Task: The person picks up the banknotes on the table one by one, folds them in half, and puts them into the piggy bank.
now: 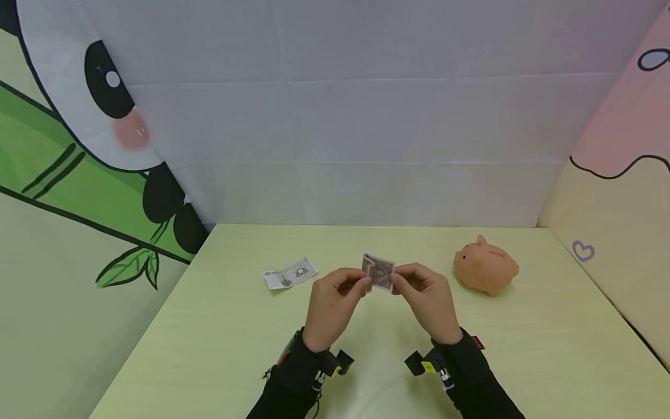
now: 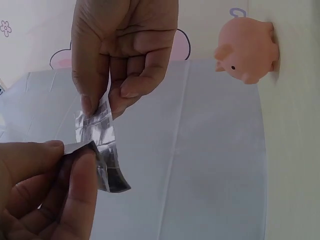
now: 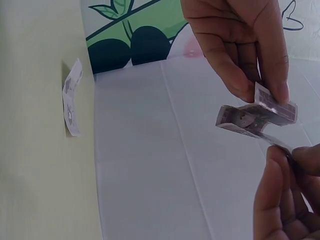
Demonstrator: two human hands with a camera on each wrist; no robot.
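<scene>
A small creased banknote [image 1: 380, 272] is held up above the table between both hands. My left hand [image 1: 332, 305] pinches its left end between thumb and fingers, and my right hand [image 1: 430, 302] pinches the other end. Seen from the right wrist, the banknote [image 3: 245, 120] is bent along its folds, with its ends turned up. A second banknote [image 1: 290, 274], paler and also creased, lies on the table to the left of the hands. To the right of them stands an orange-pink piggy bank [image 1: 485, 266], with a slot on its back; neither hand touches it.
The pale yellow table [image 1: 220, 361] ends at a light grey cloth backdrop [image 1: 366, 145]. Printed cartoon panels [image 1: 94, 198] rise along the left and right sides. Both wrists wear small black cameras [image 1: 342, 362] over dark sleeves [image 1: 295, 384].
</scene>
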